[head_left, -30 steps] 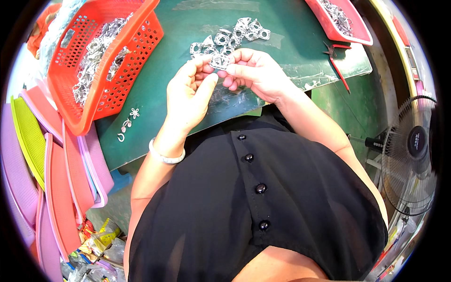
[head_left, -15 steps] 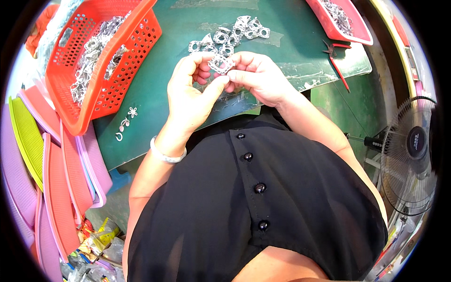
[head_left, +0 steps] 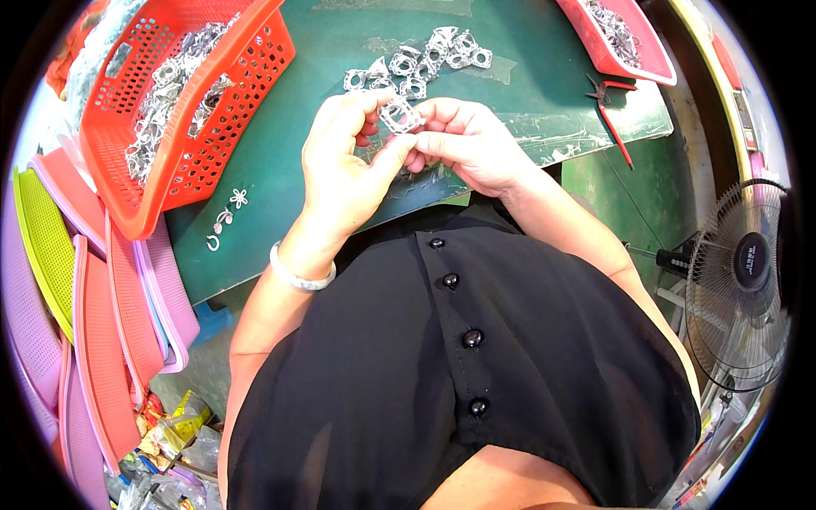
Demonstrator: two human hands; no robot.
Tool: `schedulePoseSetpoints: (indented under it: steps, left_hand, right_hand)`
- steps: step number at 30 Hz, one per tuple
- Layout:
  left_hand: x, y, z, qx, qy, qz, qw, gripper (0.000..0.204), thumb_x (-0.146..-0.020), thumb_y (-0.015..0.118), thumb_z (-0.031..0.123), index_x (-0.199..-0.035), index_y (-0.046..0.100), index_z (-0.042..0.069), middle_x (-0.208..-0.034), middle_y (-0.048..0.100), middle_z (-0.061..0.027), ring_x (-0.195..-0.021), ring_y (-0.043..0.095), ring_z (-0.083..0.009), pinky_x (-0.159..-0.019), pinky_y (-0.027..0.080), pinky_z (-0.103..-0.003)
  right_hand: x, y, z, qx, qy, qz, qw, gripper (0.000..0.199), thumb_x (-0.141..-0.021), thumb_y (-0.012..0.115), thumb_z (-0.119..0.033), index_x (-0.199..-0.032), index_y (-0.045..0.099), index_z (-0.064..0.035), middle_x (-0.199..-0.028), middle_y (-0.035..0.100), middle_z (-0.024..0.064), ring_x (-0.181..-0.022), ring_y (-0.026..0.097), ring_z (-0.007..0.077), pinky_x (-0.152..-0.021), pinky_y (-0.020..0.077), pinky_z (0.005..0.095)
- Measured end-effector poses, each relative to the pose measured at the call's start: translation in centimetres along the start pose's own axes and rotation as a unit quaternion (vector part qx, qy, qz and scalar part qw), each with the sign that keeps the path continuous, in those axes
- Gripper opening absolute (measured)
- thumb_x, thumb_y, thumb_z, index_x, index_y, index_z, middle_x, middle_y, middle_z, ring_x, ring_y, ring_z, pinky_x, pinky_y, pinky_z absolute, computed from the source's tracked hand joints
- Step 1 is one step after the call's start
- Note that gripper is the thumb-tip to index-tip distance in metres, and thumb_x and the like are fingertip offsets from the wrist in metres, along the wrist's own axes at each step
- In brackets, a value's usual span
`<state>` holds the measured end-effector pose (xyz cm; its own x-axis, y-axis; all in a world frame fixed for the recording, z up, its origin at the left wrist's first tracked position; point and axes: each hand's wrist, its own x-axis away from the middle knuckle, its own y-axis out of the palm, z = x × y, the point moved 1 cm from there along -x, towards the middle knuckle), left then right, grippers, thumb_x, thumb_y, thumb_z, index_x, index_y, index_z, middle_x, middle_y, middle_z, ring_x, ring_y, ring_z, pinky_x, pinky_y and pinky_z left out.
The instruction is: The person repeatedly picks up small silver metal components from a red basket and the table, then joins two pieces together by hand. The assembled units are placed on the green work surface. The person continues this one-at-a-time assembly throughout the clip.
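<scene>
Both hands are now meeting closer over the counter's near edge than a moment ago: the left hand (head_left: 340,166) and right hand (head_left: 467,144) are pinching one small silver metal piece (head_left: 399,113) between their fingertips, turning it, so the fitting work looks mid-step. Beyond, more silver pieces (head_left: 421,59) are lying on the green counter (head_left: 272,161), flanked by an orange basket (head_left: 183,102), a pink tray (head_left: 616,42) and red-handled pliers (head_left: 612,98). A fan (head_left: 744,280) is standing far right.

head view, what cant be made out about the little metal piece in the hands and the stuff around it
- Small metal piece, head view: too small to tell its exact form; fingers of the left hand and right hand cover its edges.
- Pink tray: cut off by the top rim.
- Orange basket: silvery parts inside blur into one heap.
- Tiny bits on the green table: too small to identify.
</scene>
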<state>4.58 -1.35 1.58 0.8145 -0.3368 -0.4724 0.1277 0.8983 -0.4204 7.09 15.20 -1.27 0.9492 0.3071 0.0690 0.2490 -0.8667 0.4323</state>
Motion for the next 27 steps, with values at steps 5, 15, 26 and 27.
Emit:
schedulePoseSetpoints:
  steps: [5, 15, 26, 27]
  left_hand:
    - [0.0, 0.0, -0.3, -0.007, 0.000, -0.003, 1.000, 0.038, -0.066, 0.072, 0.004, -0.103, 0.060, 0.004, -0.085, 0.055, -0.0042, -0.073, 0.053, -0.0127, -0.065, 0.046, -0.024]
    - [0.3, -1.1, -3.7, 0.536, -0.363, -0.001, 0.762, 0.017, -0.086, 0.054, 0.013, -0.097, 0.056, 0.000, -0.088, 0.060, -0.0082, -0.079, 0.058, -0.0159, -0.074, 0.049, -0.028]
    - [1.2, -1.4, -3.6, 0.688, -0.420, -0.039, 0.591, 0.025, -0.086, 0.047, 0.020, -0.095, 0.056, -0.003, -0.094, 0.062, -0.0208, -0.088, 0.063, -0.0313, -0.080, 0.052, -0.037]
    - [1.2, -1.4, -3.7, 0.693, -0.416, -0.044, 0.588, 0.025, -0.086, 0.047, 0.018, -0.097, 0.055, -0.003, -0.095, 0.062, -0.0212, -0.089, 0.062, -0.0314, -0.080, 0.052, -0.038]
  right_hand:
    - [0.0, 0.1, -0.2, 0.001, -0.001, -0.009, 1.000, 0.019, -0.085, 0.055, -0.002, -0.103, 0.055, 0.0040, -0.086, 0.062, 0.0098, -0.074, 0.060, 0.0147, -0.069, 0.0502, 0.0266]
    - [-1.3, -1.3, -0.6, 0.302, -0.049, 0.100, 0.947, 0.019, -0.084, 0.056, -0.006, -0.102, 0.057, 0.0011, -0.086, 0.062, 0.0047, -0.075, 0.056, 0.0081, -0.070, 0.0468, 0.0222]
    - [-3.7, 0.2, -0.3, 0.636, -0.146, 0.118, 0.748, 0.024, -0.078, 0.061, -0.014, -0.098, 0.060, -0.0011, -0.073, 0.061, 0.0136, -0.065, 0.060, 0.0245, -0.063, 0.0483, 0.0320]
    - [-3.8, 0.2, -0.2, 0.644, -0.155, 0.120, 0.739, 0.024, -0.078, 0.061, -0.014, -0.097, 0.061, -0.0010, -0.075, 0.061, 0.0145, -0.067, 0.060, 0.0261, -0.064, 0.0484, 0.0332]
